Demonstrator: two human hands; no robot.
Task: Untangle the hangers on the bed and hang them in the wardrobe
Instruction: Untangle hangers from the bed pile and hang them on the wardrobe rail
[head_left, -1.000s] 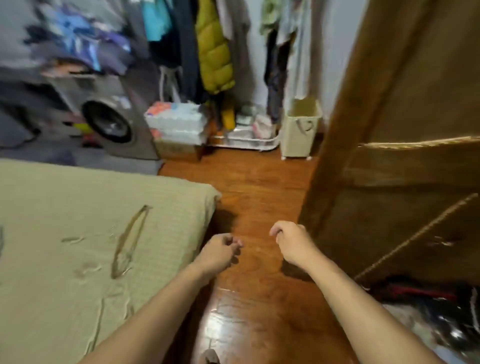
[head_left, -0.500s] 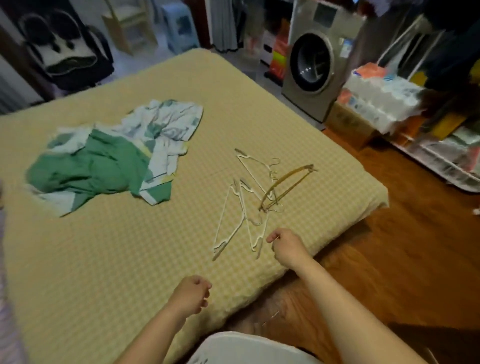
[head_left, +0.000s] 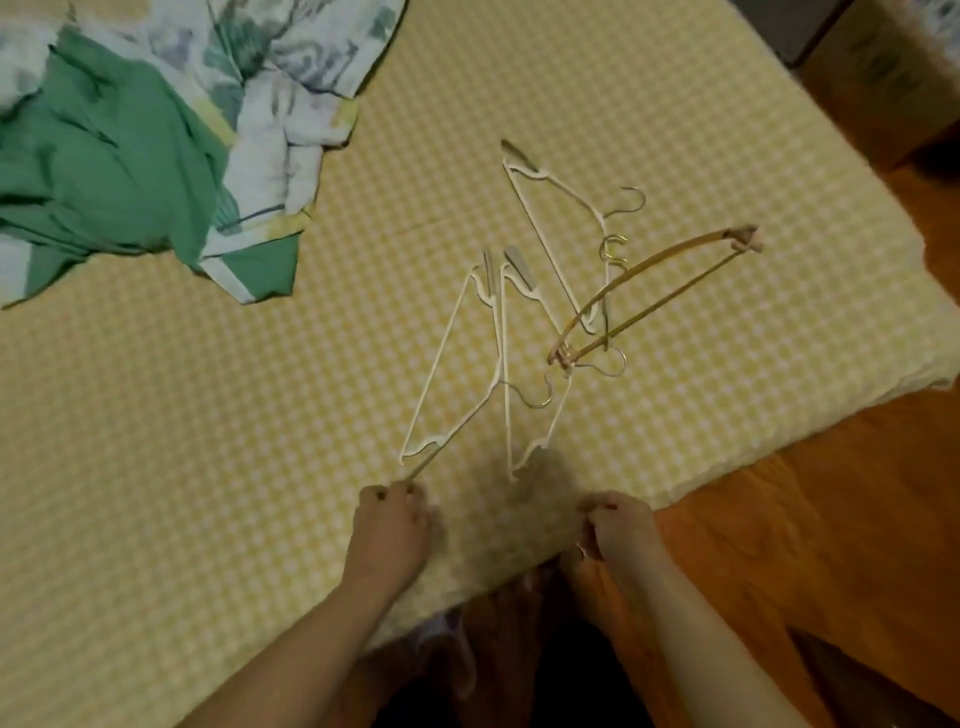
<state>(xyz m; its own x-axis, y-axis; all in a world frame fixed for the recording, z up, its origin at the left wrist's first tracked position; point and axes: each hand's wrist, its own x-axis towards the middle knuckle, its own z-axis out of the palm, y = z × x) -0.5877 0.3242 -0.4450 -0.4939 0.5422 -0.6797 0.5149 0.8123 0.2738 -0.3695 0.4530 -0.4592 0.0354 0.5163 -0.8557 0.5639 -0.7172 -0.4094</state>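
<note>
Several thin white hangers (head_left: 452, 364) lie tangled on the yellow checked bed (head_left: 208, 467), with their metal hooks crossing. A wooden hanger (head_left: 654, 288) lies over their right side. My left hand (head_left: 392, 530) has its fingers curled, and its fingertips are at the near tip of the leftmost white hanger. I cannot tell whether it pinches that tip. My right hand (head_left: 618, 527) is curled and holds nothing. It is at the bed's near edge, just below the middle white hanger's (head_left: 530, 395) corner and apart from it.
A crumpled green and floral cloth (head_left: 156, 135) lies at the bed's far left. The bed's corner ends at the right, where the wooden floor (head_left: 805, 545) begins. A cardboard box (head_left: 883, 78) stands at the top right.
The view has swung from the wardrobe door and floor to the bed and closed in on the hangers. Both hands have moved forward to the near ends of the white hangers.
</note>
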